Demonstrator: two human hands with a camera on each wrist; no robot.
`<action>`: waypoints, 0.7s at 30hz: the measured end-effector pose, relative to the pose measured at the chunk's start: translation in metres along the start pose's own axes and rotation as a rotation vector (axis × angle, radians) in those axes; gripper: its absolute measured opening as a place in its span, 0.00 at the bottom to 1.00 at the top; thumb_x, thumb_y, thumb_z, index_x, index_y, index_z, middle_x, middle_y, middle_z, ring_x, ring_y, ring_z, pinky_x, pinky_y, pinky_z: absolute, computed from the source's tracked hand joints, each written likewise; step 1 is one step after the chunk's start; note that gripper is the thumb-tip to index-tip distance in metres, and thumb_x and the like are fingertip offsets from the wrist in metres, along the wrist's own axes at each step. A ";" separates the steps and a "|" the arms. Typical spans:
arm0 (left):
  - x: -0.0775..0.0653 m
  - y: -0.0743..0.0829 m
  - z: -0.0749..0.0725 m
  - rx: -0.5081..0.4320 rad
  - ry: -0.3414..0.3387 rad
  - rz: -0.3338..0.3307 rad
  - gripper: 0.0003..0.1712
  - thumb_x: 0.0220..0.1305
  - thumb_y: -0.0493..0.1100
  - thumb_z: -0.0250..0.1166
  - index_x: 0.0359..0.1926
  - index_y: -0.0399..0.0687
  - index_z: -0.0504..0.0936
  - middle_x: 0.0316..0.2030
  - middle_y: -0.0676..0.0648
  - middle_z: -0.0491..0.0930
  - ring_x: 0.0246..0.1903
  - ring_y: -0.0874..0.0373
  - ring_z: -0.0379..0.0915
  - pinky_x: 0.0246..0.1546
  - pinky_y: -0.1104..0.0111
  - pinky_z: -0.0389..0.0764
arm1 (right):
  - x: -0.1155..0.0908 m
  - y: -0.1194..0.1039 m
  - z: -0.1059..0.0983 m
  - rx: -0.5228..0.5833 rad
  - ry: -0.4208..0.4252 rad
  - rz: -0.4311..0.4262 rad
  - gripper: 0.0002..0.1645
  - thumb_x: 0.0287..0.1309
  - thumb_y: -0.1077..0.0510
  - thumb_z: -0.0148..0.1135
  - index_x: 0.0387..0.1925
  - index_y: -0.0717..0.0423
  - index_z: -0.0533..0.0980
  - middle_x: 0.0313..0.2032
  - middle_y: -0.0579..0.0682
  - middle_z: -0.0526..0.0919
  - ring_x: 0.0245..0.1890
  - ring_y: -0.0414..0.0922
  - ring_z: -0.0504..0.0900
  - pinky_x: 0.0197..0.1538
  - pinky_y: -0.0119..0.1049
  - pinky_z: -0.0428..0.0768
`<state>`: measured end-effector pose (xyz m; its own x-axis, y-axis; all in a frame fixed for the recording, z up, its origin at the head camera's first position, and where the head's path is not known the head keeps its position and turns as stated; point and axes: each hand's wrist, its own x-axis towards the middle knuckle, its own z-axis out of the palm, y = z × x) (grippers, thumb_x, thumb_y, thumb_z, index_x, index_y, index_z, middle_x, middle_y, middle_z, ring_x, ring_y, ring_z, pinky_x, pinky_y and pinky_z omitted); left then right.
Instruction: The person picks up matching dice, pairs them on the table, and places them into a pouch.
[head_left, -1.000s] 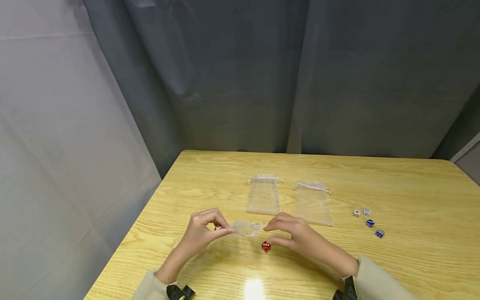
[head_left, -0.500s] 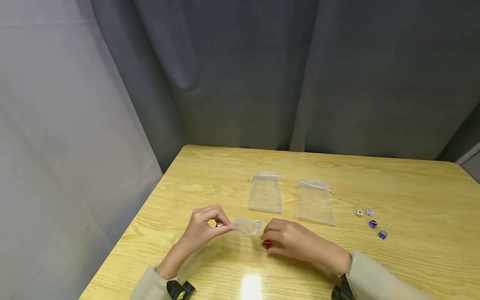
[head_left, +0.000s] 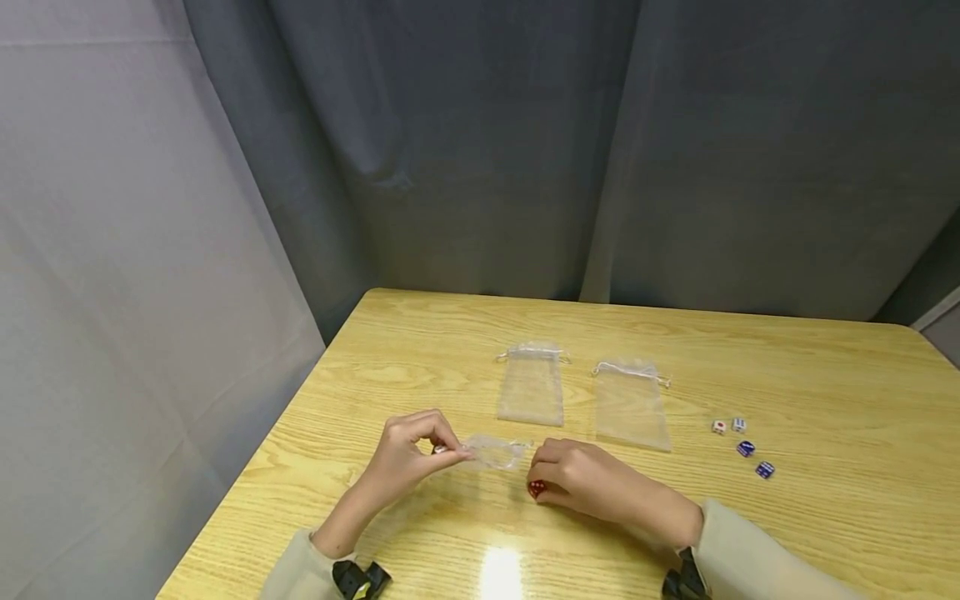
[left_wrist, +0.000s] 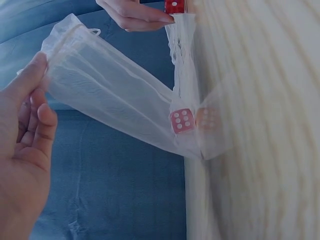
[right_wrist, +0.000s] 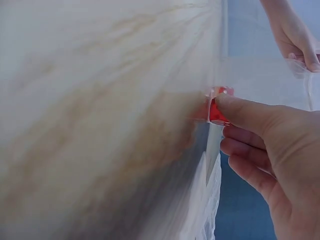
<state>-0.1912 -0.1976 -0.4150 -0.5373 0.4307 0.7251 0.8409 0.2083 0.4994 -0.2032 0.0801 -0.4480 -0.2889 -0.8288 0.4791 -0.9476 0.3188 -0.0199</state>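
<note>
My left hand (head_left: 416, 450) pinches the mouth edge of a sheer white drawstring bag (head_left: 497, 452). In the left wrist view the bag slants from the fingertips to the tabletop, and a red die (left_wrist: 181, 121) with white pips shows pale through the mesh low in it. My right hand (head_left: 588, 483) pinches another red die (head_left: 536, 489) between thumb and fingers, just right of the bag. The right wrist view has the thumb (right_wrist: 250, 112) against that die, close at the tabletop; the fingers behind partly hide it.
Two more sheer drawstring bags, one on the left (head_left: 530, 385) and one on the right (head_left: 633, 407), lie flat beyond my hands. Two white dice (head_left: 719, 427) and two blue dice (head_left: 765, 470) sit farther right on the wooden table (head_left: 420, 358). Grey curtains (head_left: 480, 150) hang behind.
My right hand's fingers have closed on the red die on the table and nudged it slightly. My left hand still pinches the bag in nearly the same place. The head view has shifted a little.
</note>
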 end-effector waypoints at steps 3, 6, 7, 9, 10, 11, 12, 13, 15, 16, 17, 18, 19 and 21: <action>0.000 0.001 0.000 -0.004 -0.001 -0.020 0.15 0.40 0.23 0.75 0.23 0.42 0.80 0.19 0.45 0.79 0.18 0.61 0.68 0.19 0.75 0.73 | -0.001 0.000 -0.002 0.025 0.057 0.009 0.10 0.48 0.56 0.75 0.34 0.50 0.83 0.33 0.41 0.83 0.35 0.33 0.80 0.42 0.19 0.80; 0.001 0.002 0.000 -0.009 0.000 -0.029 0.14 0.43 0.26 0.75 0.24 0.44 0.81 0.20 0.46 0.80 0.19 0.62 0.69 0.20 0.76 0.74 | -0.003 0.000 -0.006 0.063 0.125 0.033 0.11 0.46 0.57 0.76 0.34 0.50 0.83 0.34 0.42 0.83 0.35 0.34 0.82 0.42 0.19 0.80; 0.000 0.001 0.000 -0.010 -0.001 -0.021 0.14 0.43 0.26 0.75 0.24 0.45 0.81 0.20 0.46 0.80 0.19 0.62 0.69 0.20 0.76 0.74 | -0.003 0.000 -0.007 0.070 0.146 0.040 0.12 0.46 0.58 0.76 0.35 0.50 0.83 0.34 0.42 0.83 0.36 0.35 0.82 0.42 0.19 0.80; 0.000 0.001 0.000 -0.012 -0.002 -0.017 0.13 0.45 0.28 0.76 0.25 0.46 0.81 0.21 0.46 0.80 0.20 0.62 0.70 0.21 0.76 0.74 | -0.005 -0.001 -0.010 0.095 0.186 0.062 0.14 0.44 0.59 0.77 0.35 0.51 0.83 0.35 0.43 0.84 0.36 0.35 0.82 0.42 0.19 0.80; -0.001 0.001 0.000 -0.013 -0.001 -0.017 0.13 0.45 0.28 0.76 0.25 0.46 0.81 0.21 0.47 0.80 0.20 0.62 0.70 0.21 0.76 0.75 | -0.005 -0.002 -0.011 0.105 0.206 0.070 0.15 0.43 0.60 0.77 0.36 0.51 0.83 0.35 0.43 0.84 0.36 0.35 0.82 0.42 0.18 0.80; -0.001 0.001 0.000 -0.013 -0.002 -0.022 0.12 0.46 0.29 0.75 0.25 0.47 0.81 0.21 0.47 0.80 0.20 0.63 0.70 0.21 0.75 0.75 | -0.006 -0.002 -0.013 0.116 0.225 0.079 0.16 0.42 0.60 0.77 0.37 0.51 0.83 0.35 0.42 0.84 0.37 0.35 0.82 0.42 0.18 0.79; -0.001 0.000 0.000 -0.011 -0.002 -0.021 0.12 0.46 0.29 0.75 0.25 0.47 0.81 0.21 0.47 0.80 0.20 0.63 0.70 0.20 0.74 0.75 | -0.007 -0.002 -0.014 0.125 0.246 0.085 0.17 0.41 0.61 0.78 0.37 0.52 0.83 0.36 0.43 0.84 0.37 0.36 0.82 0.43 0.18 0.79; -0.001 0.000 0.000 -0.011 -0.003 -0.025 0.12 0.47 0.29 0.75 0.25 0.47 0.81 0.21 0.48 0.80 0.20 0.63 0.70 0.20 0.74 0.75 | -0.009 -0.003 -0.015 0.135 0.265 0.093 0.18 0.40 0.63 0.78 0.38 0.52 0.83 0.36 0.43 0.84 0.37 0.36 0.82 0.43 0.18 0.79; -0.002 0.000 0.000 -0.008 -0.005 -0.034 0.12 0.47 0.30 0.75 0.25 0.48 0.81 0.21 0.48 0.80 0.20 0.64 0.70 0.20 0.72 0.75 | -0.011 -0.003 -0.017 0.161 0.307 0.098 0.20 0.39 0.65 0.77 0.39 0.53 0.83 0.36 0.43 0.84 0.38 0.37 0.81 0.45 0.18 0.79; -0.001 0.000 0.000 -0.008 -0.005 -0.038 0.12 0.47 0.30 0.75 0.25 0.48 0.81 0.21 0.48 0.80 0.20 0.64 0.70 0.19 0.71 0.75 | -0.012 -0.003 -0.018 0.170 0.325 0.102 0.21 0.39 0.66 0.77 0.39 0.53 0.83 0.37 0.43 0.84 0.39 0.38 0.81 0.46 0.18 0.79; -0.001 0.000 0.000 -0.007 -0.005 -0.041 0.12 0.47 0.30 0.75 0.25 0.48 0.81 0.21 0.49 0.80 0.20 0.65 0.70 0.19 0.71 0.75 | -0.013 -0.004 -0.019 0.178 0.344 0.103 0.21 0.39 0.67 0.77 0.40 0.54 0.83 0.37 0.44 0.84 0.39 0.38 0.81 0.47 0.18 0.79; -0.001 0.000 0.000 -0.006 -0.006 -0.042 0.12 0.47 0.30 0.75 0.25 0.48 0.81 0.21 0.49 0.80 0.20 0.65 0.70 0.19 0.71 0.75 | -0.014 -0.004 -0.020 0.184 0.363 0.103 0.21 0.39 0.68 0.77 0.40 0.54 0.83 0.37 0.44 0.84 0.40 0.38 0.81 0.47 0.18 0.79; -0.002 0.000 0.000 -0.005 -0.006 -0.040 0.12 0.47 0.30 0.75 0.25 0.48 0.81 0.21 0.49 0.80 0.20 0.65 0.70 0.19 0.71 0.75 | -0.015 -0.004 -0.020 0.191 0.380 0.098 0.21 0.39 0.68 0.76 0.40 0.55 0.83 0.37 0.45 0.84 0.40 0.39 0.81 0.47 0.18 0.79; -0.002 0.001 0.000 -0.004 -0.004 -0.049 0.12 0.47 0.30 0.75 0.25 0.49 0.82 0.22 0.49 0.81 0.21 0.65 0.70 0.20 0.72 0.75 | -0.015 -0.004 -0.021 0.200 0.409 0.086 0.21 0.40 0.68 0.76 0.40 0.56 0.83 0.37 0.46 0.84 0.39 0.40 0.81 0.47 0.19 0.79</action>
<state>-0.1897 -0.1980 -0.4160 -0.5777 0.4239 0.6975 0.8133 0.2261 0.5362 -0.1918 0.1010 -0.4372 -0.3284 -0.5413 0.7740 -0.9418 0.2503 -0.2246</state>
